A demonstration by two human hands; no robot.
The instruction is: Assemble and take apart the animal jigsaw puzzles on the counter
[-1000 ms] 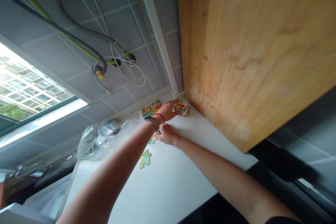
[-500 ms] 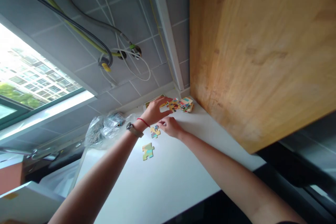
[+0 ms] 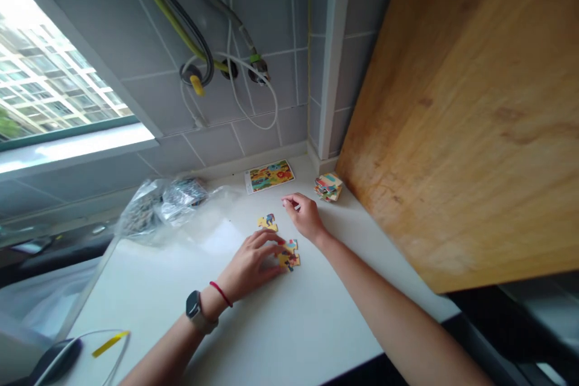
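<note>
My left hand (image 3: 256, 262), with a red cord and a watch at its wrist, has its thumb and fingers around a jigsaw puzzle piece (image 3: 291, 258) low over the white table. That piece is yellow, red and blue, and the fingers partly cover it. Another puzzle piece (image 3: 267, 222), yellow with a dark figure, lies just beyond my left fingertips. To its right, my right hand (image 3: 305, 215) hovers with curled, closed fingers and no piece visible in them. A stack of puzzle pieces (image 3: 329, 186) sits farther back, beside the wooden panel.
A colourful picture card (image 3: 270, 176) lies near the back wall. Clear plastic bags (image 3: 174, 202) with contents rest at the back left. The wooden panel (image 3: 452, 120) bounds the right side. Cables (image 3: 203, 54) hang on the tiled wall; a yellow strip (image 3: 110, 344) lies at the lower left.
My left hand has come back from beside the stack toward me, bringing a puzzle piece. My right hand has moved away from the yellow piece. The view has shifted; the green piece is no longer visible.
</note>
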